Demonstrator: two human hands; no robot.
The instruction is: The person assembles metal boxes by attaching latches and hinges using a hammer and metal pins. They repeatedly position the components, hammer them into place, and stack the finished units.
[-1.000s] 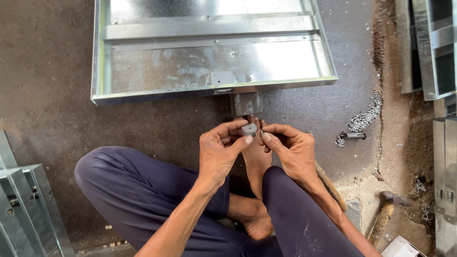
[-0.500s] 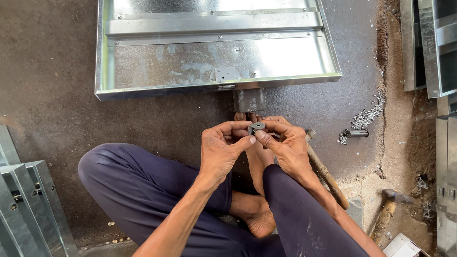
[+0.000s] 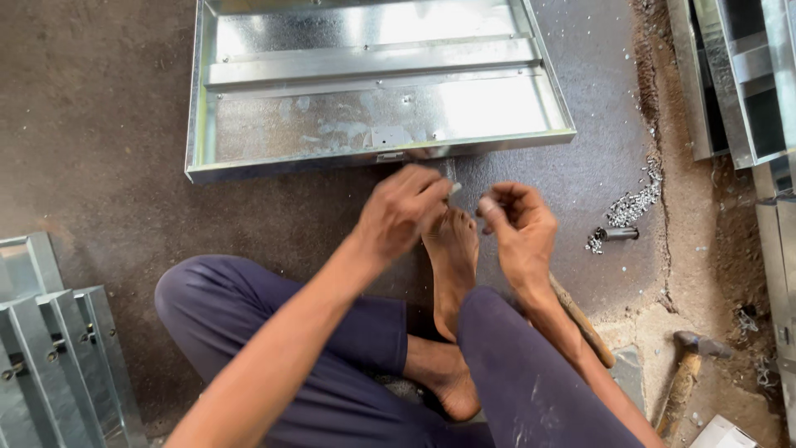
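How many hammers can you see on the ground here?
2: one hammer lies at lower right on the dirt; a second wooden handle pokes out beneath the right forearm, its head hidden.

Place: a sheet-metal workshop, work done seated on the bare floor
Ahead of the hands: galvanised steel tray panel (image 3: 365, 124) with folded edges
Far right: stacked steel channels (image 3: 738, 75), metal shavings (image 3: 630, 206), hammer (image 3: 688, 373)
Far left: more folded steel sections (image 3: 50, 357)
Floor: dusty concrete (image 3: 99, 149)

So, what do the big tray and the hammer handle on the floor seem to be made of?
The tray looks like galvanized sheet steel: shiny, mottled grey, with folded edges. The hammer handle seems to be bare wood: brown, dull and worn, though dirt may hide its finish.
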